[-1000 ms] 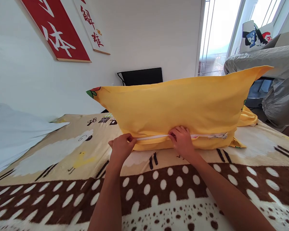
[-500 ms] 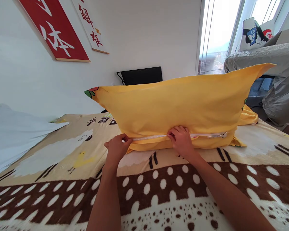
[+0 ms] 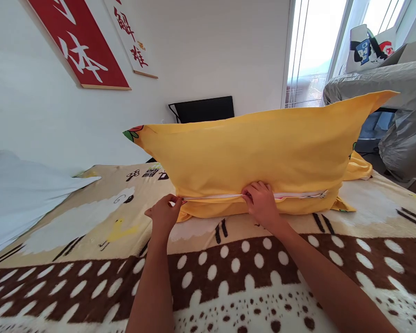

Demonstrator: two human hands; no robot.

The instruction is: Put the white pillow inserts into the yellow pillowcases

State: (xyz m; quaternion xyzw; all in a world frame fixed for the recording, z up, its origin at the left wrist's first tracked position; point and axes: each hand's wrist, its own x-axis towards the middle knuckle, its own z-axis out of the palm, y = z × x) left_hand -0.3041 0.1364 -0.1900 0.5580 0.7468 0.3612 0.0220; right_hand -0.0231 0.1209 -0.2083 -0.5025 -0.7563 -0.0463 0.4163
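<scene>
Head view, from the left edge: a white cloth [image 3: 27, 199] lies on the patterned fleece blanket [image 3: 111, 178], while a red scroll [image 3: 107, 60] with white characters and a white scroll [image 3: 138, 44] with red ones hang on the wall [image 3: 201, 51]. Nearer to my arm, the blanket shows a sheep and a small yellow chick, with a brown, pale-spotted band running below them. My left hand [image 3: 164, 210] has its thumb and fingertips pressed together, pinching the white zipper [image 3: 215, 196] at its left end; whether a pull tab sits between them I cannot tell. Directly in front of me, the yellow pillow [image 3: 256, 148] stands on its long edge on the blanket, its upper left corner printed red and green, the zipper running along its lower part. Behind its top edge rises a black panel [image 3: 204, 110]. My right hand [image 3: 260, 199] pinches the zipper near its middle, fingers curled over it. Farther right come a bright window [image 3: 314, 41], a bunched yellow cloth [image 3: 358, 167] behind the pillow, and a cartoon-printed bag [image 3: 364, 53] on a silvery cover [image 3: 374, 85].
</scene>
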